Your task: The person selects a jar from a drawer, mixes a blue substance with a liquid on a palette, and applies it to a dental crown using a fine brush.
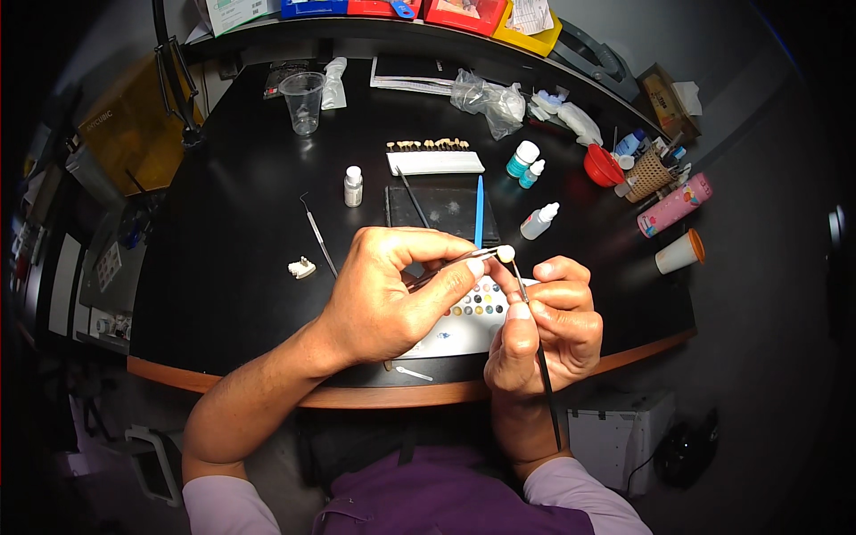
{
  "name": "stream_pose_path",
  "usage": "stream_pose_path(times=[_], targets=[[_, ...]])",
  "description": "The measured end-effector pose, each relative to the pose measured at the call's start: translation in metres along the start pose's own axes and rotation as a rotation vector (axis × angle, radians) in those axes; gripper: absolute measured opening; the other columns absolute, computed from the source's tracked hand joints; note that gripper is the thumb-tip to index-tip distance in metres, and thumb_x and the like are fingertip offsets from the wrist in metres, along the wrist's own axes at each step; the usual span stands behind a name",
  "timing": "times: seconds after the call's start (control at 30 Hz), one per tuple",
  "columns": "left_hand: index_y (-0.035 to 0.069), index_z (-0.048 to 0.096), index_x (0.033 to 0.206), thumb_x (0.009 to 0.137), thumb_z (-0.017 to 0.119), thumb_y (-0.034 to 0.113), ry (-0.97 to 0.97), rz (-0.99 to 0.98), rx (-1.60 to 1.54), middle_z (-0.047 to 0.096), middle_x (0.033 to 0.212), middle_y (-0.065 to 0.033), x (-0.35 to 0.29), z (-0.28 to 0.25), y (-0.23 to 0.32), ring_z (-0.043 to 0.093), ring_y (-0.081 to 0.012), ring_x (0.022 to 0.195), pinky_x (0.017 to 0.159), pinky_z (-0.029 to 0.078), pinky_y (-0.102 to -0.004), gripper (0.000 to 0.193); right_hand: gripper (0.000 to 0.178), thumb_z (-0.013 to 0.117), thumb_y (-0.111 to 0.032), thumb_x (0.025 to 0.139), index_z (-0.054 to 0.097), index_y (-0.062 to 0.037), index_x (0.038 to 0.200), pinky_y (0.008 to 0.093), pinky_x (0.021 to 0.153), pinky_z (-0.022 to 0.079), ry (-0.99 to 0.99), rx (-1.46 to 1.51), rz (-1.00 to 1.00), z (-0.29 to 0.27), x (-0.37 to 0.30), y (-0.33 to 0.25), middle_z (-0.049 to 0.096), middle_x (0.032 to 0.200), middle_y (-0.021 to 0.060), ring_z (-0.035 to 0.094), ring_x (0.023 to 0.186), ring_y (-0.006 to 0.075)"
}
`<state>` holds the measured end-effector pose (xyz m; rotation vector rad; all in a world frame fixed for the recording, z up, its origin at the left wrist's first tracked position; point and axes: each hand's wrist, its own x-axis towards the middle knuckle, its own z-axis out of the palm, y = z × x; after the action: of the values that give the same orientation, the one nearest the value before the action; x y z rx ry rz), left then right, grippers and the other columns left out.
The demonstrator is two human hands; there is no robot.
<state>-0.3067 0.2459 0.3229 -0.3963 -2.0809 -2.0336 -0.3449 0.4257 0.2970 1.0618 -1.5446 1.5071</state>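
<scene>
My left hand point(383, 299) pinches slim metal tweezers point(430, 277), whose tips reach a small whitish tooth crown point(506, 254). In my right hand point(553, 325) is a thin black-handled brush point(545, 379), its upper end at or close to the crown; I cannot tell whether it touches. Beneath both hands lies a white palette point(439, 346) with rows of coloured dots, partly covered by fingers. A blue stick point(480, 209) and a dark brush point(412, 194) rest on a black pad point(446, 207) behind the hands.
A shade guide point(435, 162) with several tooth tabs stands behind the pad. Around it are a small bottle point(353, 187), a dropper bottle point(539, 220), a teal jar point(522, 159) and a clear cup point(304, 102). A dental model piece point(301, 267) and a probe point(318, 234) lie left; a paper cup point(679, 253) sits right.
</scene>
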Motion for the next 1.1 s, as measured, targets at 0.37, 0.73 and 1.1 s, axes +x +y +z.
stream_pose_path(times=[0.37, 0.73, 1.1], targets=[[-0.007, 0.076, 0.113, 0.099, 0.066, 0.004, 0.002, 0.009, 0.007, 0.078, 0.101, -0.0174, 0.000, 0.000, 0.001, 0.074, -0.0176, 0.095, 0.084, 0.058, -0.0288, 0.021, 0.020, 0.071, 0.006, 0.085, 0.059, -0.0050, 0.096, 0.0364, 0.082, 0.058, 0.017, 0.013, 0.026, 0.001, 0.000, -0.001, 0.065, 0.087, 0.0090, 0.060, 0.098, 0.0269], [-0.007, 0.076, 0.111, 0.098, 0.064, 0.009, -0.045, -0.003, -0.099, 0.078, 0.099, -0.0159, 0.002, -0.006, -0.002, 0.068, -0.0096, 0.079, 0.070, 0.053, -0.0236, 0.024, 0.020, 0.056, 0.009, 0.087, 0.053, -0.0042, 0.101, 0.0506, 0.087, 0.068, -0.038, 0.118, 0.077, -0.001, -0.003, -0.003, 0.054, 0.092, 0.0125, 0.048, 0.114, 0.0264], [-0.005, 0.078, 0.110, 0.094, 0.065, 0.011, -0.107, -0.017, -0.316, 0.078, 0.092, -0.0132, 0.004, -0.015, -0.009, 0.050, -0.0017, 0.056, 0.048, 0.034, -0.0185, 0.026, 0.031, 0.074, 0.010, 0.082, 0.062, -0.0063, 0.106, 0.0364, 0.079, 0.063, -0.073, 0.034, -0.054, -0.001, 0.001, -0.007, 0.067, 0.092, 0.0100, 0.060, 0.100, 0.0261]])
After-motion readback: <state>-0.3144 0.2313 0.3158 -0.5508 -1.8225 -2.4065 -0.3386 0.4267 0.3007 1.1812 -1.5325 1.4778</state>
